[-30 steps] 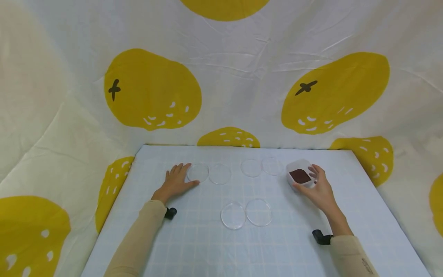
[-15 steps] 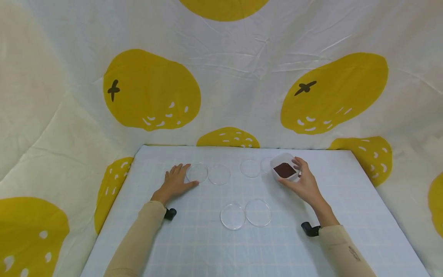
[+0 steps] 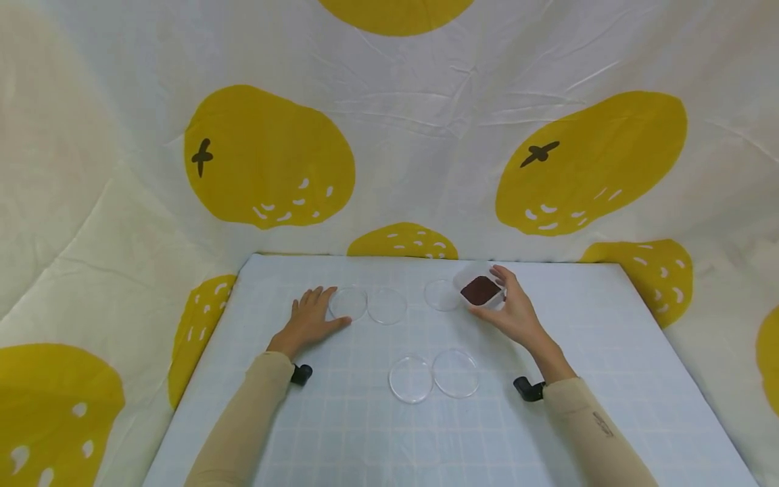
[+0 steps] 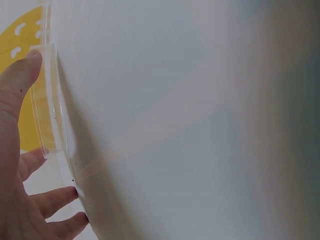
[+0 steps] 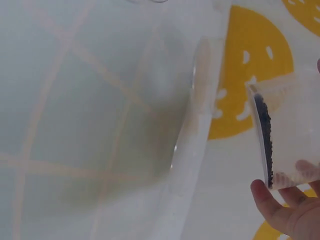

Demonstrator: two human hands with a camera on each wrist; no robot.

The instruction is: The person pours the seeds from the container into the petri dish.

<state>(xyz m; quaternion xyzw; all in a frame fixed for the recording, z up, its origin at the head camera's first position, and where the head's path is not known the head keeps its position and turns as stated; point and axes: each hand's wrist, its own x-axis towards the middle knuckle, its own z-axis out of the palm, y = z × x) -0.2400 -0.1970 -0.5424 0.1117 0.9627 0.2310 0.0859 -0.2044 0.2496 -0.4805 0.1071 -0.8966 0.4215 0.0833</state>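
Observation:
My left hand rests at the table's back left, thumb and index finger spread across a clear petri dish. In the left wrist view the thumb presses on the dish's rim, with a finger at its opposite side. My right hand grips a clear, squarish plastic box between thumb and fingers, raised over the back right of the table. Dark brown granular material covers the box's bottom. The right wrist view shows the box from the side, with its dark layer. The box hides the dish part beneath it.
A second clear round dish part lies right beside the left hand's dish. Another dish sits left of the box. Two more round pieces lie side by side at the middle front. A fruit-patterned curtain rises behind the table.
My right hand has carried the box of dark granules leftward, from the table's right part to over the rightmost back dish. The left hand has stayed in place at its dish.

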